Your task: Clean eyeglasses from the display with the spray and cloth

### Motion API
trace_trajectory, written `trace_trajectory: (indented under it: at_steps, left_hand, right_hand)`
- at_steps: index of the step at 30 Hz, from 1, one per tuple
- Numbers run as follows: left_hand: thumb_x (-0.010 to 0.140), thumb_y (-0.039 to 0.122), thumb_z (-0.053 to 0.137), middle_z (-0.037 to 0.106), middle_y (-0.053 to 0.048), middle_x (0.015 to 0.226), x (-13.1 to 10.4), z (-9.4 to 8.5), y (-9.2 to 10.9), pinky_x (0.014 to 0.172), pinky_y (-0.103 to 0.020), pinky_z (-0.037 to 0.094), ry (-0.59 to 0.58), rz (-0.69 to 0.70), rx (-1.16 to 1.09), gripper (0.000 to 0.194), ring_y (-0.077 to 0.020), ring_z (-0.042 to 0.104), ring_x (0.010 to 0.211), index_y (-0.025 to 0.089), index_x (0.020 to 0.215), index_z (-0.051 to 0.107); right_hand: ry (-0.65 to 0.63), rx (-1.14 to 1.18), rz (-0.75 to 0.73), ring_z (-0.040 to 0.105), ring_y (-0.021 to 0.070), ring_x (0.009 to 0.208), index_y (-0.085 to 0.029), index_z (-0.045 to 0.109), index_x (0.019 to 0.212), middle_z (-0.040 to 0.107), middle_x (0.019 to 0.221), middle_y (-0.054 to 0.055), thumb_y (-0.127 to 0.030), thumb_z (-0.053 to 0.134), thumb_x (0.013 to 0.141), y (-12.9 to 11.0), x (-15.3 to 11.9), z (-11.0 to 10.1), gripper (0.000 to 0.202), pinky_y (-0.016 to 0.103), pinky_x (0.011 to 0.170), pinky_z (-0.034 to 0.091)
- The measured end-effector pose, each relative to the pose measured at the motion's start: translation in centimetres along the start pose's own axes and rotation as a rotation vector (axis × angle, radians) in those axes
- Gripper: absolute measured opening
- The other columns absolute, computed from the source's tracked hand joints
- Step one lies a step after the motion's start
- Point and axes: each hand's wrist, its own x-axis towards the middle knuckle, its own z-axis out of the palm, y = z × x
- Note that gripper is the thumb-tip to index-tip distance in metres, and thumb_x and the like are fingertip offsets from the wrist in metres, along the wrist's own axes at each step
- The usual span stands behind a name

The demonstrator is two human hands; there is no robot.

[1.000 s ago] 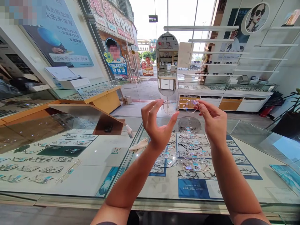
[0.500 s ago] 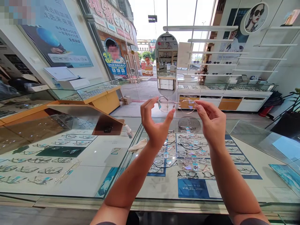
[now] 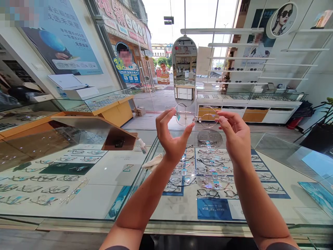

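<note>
A pair of thin-rimmed round eyeglasses [image 3: 198,119] is held up above the glass counter, with a small teal sticker on the left lens. My left hand [image 3: 173,135] curves around the left lens, its fingertips at the outer rim and its thumb by the bridge. With thumb and fingers closed, my right hand [image 3: 235,133] pinches the outer right end of the frame. Below both hands, several rows of eyeglasses [image 3: 208,193] lie inside the glass display case [image 3: 182,211].
A small white bottle [image 3: 143,146] and a pale cloth [image 3: 153,162] are on the counter, left of my forearm. An oval mirror [image 3: 185,69] stands ahead. More frames [image 3: 56,190] lie in the left case. A round grey disc [image 3: 208,136] sits beyond the rows.
The eyeglasses have tilted slightly between my fingers, so the rims show at a different angle and the bright reflection on the right lens has faded. Both hands stay almost in place.
</note>
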Motion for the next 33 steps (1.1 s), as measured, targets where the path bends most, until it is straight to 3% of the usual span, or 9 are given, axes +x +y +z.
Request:
trace_trajectory:
  at_steps: [7, 14, 22, 25, 28, 30, 33]
  left_hand:
    - [0.09, 0.047, 0.087, 0.067, -0.008, 0.132, 0.0, 0.1, -0.1, 0.107, -0.05, 0.06, 0.013, 0.05, -0.016, 0.06, -0.0276, 0.066, 0.128, 0.029, 0.141, 0.059]
    - [0.094, 0.053, 0.083, 0.066, -0.011, 0.137, -0.5, 0.4, -1.1, 0.111, -0.047, 0.06, -0.111, -0.091, -0.056, 0.061, -0.0271, 0.066, 0.133, 0.027, 0.144, 0.057]
    - [0.095, 0.056, 0.08, 0.064, -0.011, 0.142, -0.4, 0.5, -1.2, 0.11, -0.045, 0.06, -0.157, -0.145, -0.155, 0.061, -0.0262, 0.066, 0.134, 0.032, 0.146, 0.056]
    - [0.092, 0.058, 0.083, 0.064, -0.01, 0.139, -0.2, 0.3, -1.0, 0.092, -0.036, 0.062, -0.142, -0.171, -0.114, 0.061, -0.0214, 0.07, 0.114, 0.032, 0.144, 0.061]
    - [0.087, 0.057, 0.089, 0.068, -0.005, 0.113, -0.1, 0.1, -0.6, 0.076, -0.031, 0.056, -0.103, -0.23, -0.107, 0.064, -0.0147, 0.062, 0.085, 0.032, 0.142, 0.068]
    - [0.087, 0.054, 0.09, 0.067, -0.001, 0.097, 0.0, 0.1, -0.1, 0.073, -0.031, 0.052, -0.11, -0.29, -0.149, 0.065, -0.0137, 0.057, 0.077, 0.033, 0.145, 0.068]
    - [0.088, 0.049, 0.09, 0.072, 0.001, 0.093, 0.1, -0.1, 0.6, 0.073, -0.032, 0.051, -0.124, -0.362, -0.201, 0.064, -0.013, 0.055, 0.071, 0.035, 0.147, 0.067]
  right_hand:
    - [-0.017, -0.039, -0.02, 0.076, 0.0247, 0.119, -0.027, 0.074, 0.119, 0.075, 0.141, 0.008, -0.043, 0.067, 0.103, -0.2, 0.0, 0.0, 0.024, 0.043, 0.098, 0.063]
    - [-0.066, -0.004, -0.025, 0.078, 0.0227, 0.108, -0.026, 0.075, 0.12, 0.08, 0.129, 0.007, -0.043, 0.065, 0.106, -0.4, -0.4, 0.1, 0.024, 0.043, 0.096, 0.063]
    - [-0.068, -0.025, -0.045, 0.078, 0.0235, 0.107, -0.026, 0.074, 0.12, 0.08, 0.129, 0.008, -0.043, 0.061, 0.108, -1.4, -1.0, 0.2, 0.024, 0.043, 0.095, 0.064]
    - [-0.069, 0.004, -0.06, 0.077, 0.0233, 0.108, -0.025, 0.074, 0.119, 0.08, 0.128, 0.008, -0.041, 0.064, 0.107, -1.4, -1.0, 0.2, 0.023, 0.043, 0.097, 0.064]
    - [-0.067, 0.029, -0.077, 0.077, 0.0228, 0.108, -0.025, 0.075, 0.119, 0.08, 0.126, 0.007, -0.04, 0.066, 0.106, -1.3, -1.0, 0.3, 0.021, 0.043, 0.098, 0.063]
    - [-0.068, 0.033, -0.071, 0.077, 0.0228, 0.108, -0.025, 0.075, 0.119, 0.08, 0.125, 0.007, -0.04, 0.067, 0.107, -1.3, -1.0, 0.3, 0.021, 0.043, 0.098, 0.063]
    - [-0.069, 0.058, -0.057, 0.077, 0.023, 0.107, -0.026, 0.076, 0.118, 0.08, 0.124, 0.006, -0.04, 0.068, 0.106, -1.2, -1.0, 0.4, 0.02, 0.044, 0.098, 0.063]
